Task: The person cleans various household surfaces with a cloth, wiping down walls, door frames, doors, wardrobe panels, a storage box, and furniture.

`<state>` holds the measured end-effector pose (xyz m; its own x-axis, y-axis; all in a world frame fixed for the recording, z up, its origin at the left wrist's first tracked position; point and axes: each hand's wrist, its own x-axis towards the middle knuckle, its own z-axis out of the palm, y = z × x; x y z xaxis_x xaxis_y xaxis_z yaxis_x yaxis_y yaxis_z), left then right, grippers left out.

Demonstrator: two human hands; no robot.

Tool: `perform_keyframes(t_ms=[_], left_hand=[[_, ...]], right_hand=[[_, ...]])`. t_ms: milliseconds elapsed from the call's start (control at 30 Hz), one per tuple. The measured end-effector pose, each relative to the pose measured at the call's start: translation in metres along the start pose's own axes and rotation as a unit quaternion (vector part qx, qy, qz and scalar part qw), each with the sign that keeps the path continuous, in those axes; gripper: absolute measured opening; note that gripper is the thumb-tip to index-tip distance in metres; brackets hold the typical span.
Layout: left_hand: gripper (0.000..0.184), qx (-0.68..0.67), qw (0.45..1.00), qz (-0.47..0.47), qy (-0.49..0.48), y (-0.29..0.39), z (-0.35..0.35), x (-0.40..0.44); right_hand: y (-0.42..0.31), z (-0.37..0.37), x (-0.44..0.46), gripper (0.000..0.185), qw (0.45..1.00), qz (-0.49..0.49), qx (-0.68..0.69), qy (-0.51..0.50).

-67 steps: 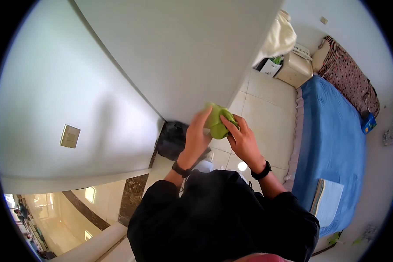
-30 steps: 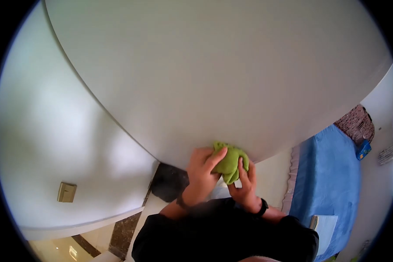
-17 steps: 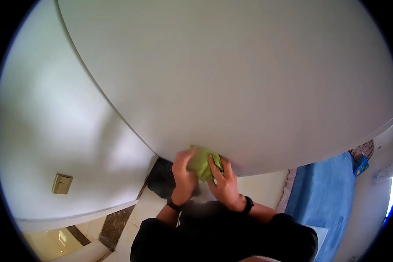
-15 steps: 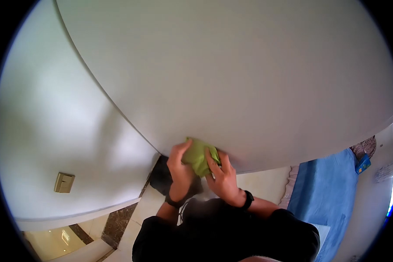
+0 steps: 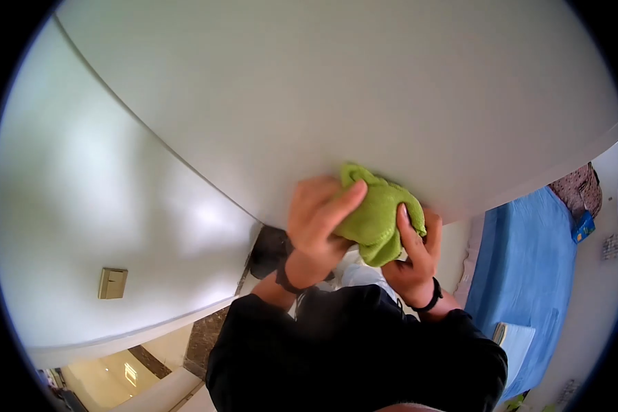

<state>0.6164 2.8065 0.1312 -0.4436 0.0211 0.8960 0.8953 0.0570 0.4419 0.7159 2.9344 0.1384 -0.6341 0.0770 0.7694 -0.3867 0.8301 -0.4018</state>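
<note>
A bunched green cloth point(image 5: 378, 220) is between my two hands, close in front of a large pale panel point(image 5: 336, 89). My left hand point(image 5: 321, 221) grips the cloth's left side, thumb over its front. On the right side, my right hand point(image 5: 415, 254) pinches the cloth, with the thumb on top and the other fingers partly behind it. Whether the cloth touches the panel cannot be made out. Both wrists wear dark bands.
A white wall with a beige switch point(image 5: 112, 283) is at the left. Below the panel lies a black bag-like item point(image 5: 269, 253) on the floor. At the right stands a bed with a blue cover point(image 5: 522, 254), a folded light item point(image 5: 515, 343) on it.
Both hands and the cloth have moved up and to the right in view since half a second ago. The camera view has shifted, and more of the bed shows. The cloth stays held throughout.
</note>
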Motion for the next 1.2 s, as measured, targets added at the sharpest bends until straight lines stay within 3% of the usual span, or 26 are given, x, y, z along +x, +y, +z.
perform_keyframes(t_ms=[167,400,600,800,1000,1033,1200], left_hand=[[0.071,0.01,0.995,-0.039,-0.088,-0.003,0.008,-0.055],[0.068,0.031,0.992,-0.097,-0.077,-0.028,-0.001,-0.116],[0.047,0.177,0.972,-0.146,-0.051,-0.072,-0.053,-0.118],[0.047,0.178,0.959,-0.216,-0.036,-0.058,-0.044,-0.11],[0.041,0.104,0.985,-0.127,-0.05,-0.038,0.002,-0.137],[0.053,0.073,0.991,-0.101,-0.039,-0.034,0.014,-0.138],[0.067,-0.014,0.992,0.002,-0.126,-0.005,0.048,-0.115]], right_hand=[[0.021,-0.004,-0.05,0.05,0.995,0.087,0.003,-0.041],[0.024,0.025,-0.079,0.062,0.972,0.187,0.043,-0.135],[0.014,0.095,-0.06,0.062,0.977,0.113,0.048,-0.177],[0.017,0.088,-0.054,0.063,0.976,0.108,0.066,-0.177],[0.033,0.031,-0.077,0.066,0.981,0.139,0.069,-0.113],[0.035,0.017,-0.083,0.064,0.972,0.18,0.082,-0.127],[0.046,-0.02,-0.108,0.061,0.983,0.179,0.037,-0.016]])
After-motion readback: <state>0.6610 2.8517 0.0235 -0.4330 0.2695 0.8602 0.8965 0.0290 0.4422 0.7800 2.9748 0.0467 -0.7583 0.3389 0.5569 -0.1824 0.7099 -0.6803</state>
